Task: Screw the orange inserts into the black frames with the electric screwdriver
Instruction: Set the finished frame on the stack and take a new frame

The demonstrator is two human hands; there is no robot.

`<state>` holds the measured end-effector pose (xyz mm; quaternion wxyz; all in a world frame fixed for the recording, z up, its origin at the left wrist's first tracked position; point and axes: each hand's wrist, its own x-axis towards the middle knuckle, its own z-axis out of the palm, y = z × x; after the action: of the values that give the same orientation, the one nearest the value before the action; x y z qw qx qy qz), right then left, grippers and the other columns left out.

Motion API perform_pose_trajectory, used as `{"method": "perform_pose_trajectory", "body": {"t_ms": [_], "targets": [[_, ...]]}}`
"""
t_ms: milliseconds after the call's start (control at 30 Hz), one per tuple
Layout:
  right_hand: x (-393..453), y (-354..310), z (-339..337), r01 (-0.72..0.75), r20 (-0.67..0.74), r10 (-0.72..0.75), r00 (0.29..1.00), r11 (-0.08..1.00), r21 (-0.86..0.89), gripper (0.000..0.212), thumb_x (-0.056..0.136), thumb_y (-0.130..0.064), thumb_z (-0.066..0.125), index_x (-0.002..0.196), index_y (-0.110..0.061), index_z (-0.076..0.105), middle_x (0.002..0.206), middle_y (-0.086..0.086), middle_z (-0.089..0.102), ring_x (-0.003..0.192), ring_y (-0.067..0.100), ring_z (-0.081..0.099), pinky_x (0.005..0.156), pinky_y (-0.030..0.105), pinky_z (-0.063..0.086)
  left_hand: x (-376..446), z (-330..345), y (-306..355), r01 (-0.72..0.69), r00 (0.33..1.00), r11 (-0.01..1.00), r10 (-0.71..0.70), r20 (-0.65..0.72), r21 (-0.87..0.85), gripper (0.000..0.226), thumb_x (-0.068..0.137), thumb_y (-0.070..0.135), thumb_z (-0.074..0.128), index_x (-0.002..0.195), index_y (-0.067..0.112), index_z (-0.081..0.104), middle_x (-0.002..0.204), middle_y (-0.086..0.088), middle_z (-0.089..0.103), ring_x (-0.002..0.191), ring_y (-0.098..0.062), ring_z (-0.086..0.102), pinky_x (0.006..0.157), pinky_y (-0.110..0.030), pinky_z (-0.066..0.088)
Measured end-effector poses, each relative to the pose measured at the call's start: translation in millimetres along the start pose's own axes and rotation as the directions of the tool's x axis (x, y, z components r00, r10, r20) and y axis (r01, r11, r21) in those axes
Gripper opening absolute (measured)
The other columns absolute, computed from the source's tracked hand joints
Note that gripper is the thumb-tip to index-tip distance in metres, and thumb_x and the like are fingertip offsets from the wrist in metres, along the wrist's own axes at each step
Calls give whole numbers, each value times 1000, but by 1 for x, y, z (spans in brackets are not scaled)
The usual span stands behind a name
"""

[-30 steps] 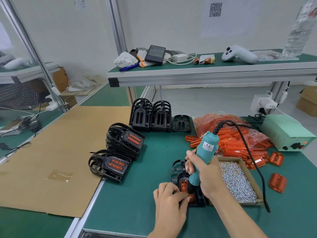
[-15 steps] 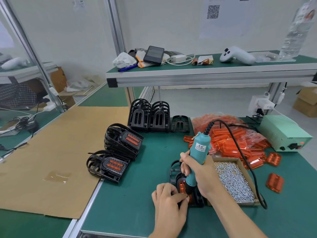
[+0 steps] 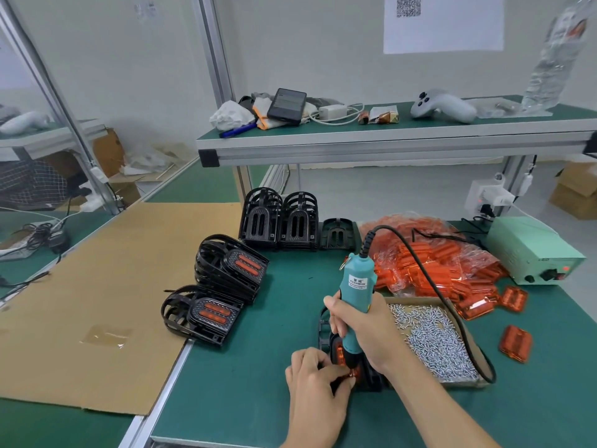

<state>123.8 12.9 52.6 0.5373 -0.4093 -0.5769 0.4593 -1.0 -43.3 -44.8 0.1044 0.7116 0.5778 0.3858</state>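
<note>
A black frame with an orange insert lies on the green mat near the front edge, mostly hidden by my hands. My right hand grips the teal electric screwdriver, held almost upright with its tip down on the insert. My left hand pinches at the frame's near end beside the tip. Two stacks of frames with inserts fitted sit to the left. Bare black frames stand at the back.
A cardboard tray of screws lies right of my hands. A bag of orange inserts and loose ones sit behind it, beside a green power box. Cardboard sheet covers the left. An overhead shelf holds clutter.
The view has drifted slightly; my hands, the screwdriver and the frame keep the same pose, tip still down on the insert.
</note>
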Motion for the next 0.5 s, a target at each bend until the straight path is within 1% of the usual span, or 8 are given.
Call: {"method": "perform_pose_trajectory", "body": {"t_ms": [133, 267, 367, 467, 500], "targets": [[-1, 2, -2, -14, 48, 13, 999, 1000, 20, 42, 89, -36, 74, 57, -17, 55, 54, 10, 56, 60, 25, 59, 72, 38, 55, 1, 0, 0, 12, 1000, 1000, -12, 6, -20, 19, 69, 35, 93, 84, 34, 81, 84, 19, 43, 91, -11, 44, 75, -23, 32], [0, 0, -1, -28, 103, 26, 994, 1000, 12, 38, 89, -34, 74, 61, -15, 56, 56, 10, 56, 60, 23, 59, 75, 35, 58, 1, -1, 0, 4, 1000, 1000, -4, 14, -31, 19, 68, 34, 94, 83, 34, 81, 83, 20, 41, 89, -12, 46, 74, -22, 32], [0, -2, -2, -29, 136, 31, 990, 999, -13, 43, 91, -33, 73, 61, -9, 54, 58, 11, 56, 62, 23, 59, 76, 39, 56, 2, -1, 0, 0, 1000, 999, 1, 24, -33, 22, 66, 31, 96, 81, 33, 81, 82, 17, 41, 86, -13, 47, 73, -21, 32], [0, -4, -3, -44, 169, 43, 985, 999, -2, 38, 90, -34, 74, 69, -6, 59, 57, 11, 57, 63, 25, 61, 78, 47, 57, 2, -1, 0, -10, 999, 999, 11, 30, -45, 22, 65, 30, 96, 79, 33, 80, 81, 14, 43, 84, -15, 48, 72, -23, 36], [0, -5, -3, -43, 179, 41, 983, 999, 7, 35, 89, -34, 74, 74, -5, 62, 57, 11, 57, 63, 25, 61, 78, 46, 57, 2, -2, 0, -11, 999, 999, 12, 34, -49, 22, 65, 30, 96, 79, 33, 80, 81, 14, 44, 84, -15, 48, 71, -25, 38]]}}
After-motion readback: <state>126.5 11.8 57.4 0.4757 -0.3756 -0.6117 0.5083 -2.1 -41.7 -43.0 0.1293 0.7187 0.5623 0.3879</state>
